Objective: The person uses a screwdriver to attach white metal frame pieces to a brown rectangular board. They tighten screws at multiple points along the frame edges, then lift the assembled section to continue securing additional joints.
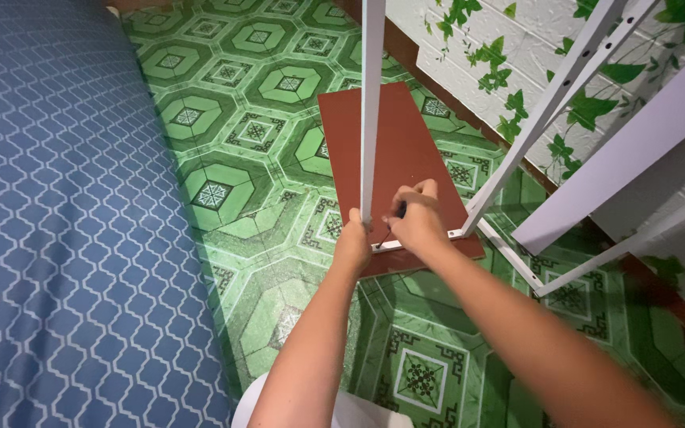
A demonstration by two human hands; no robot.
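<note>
A white metal frame stands on the green patterned floor; one upright white post rises at the centre. My left hand grips the bottom of that post. My right hand is closed around a dark-handled screwdriver, whose tip points down at the joint where the post meets a white bottom rail. A reddish-brown board lies flat on the floor under the joint.
A mattress with a blue patterned cover fills the left side. More white frame bars and a white panel lean at the right, against a white brick wall with ivy leaves.
</note>
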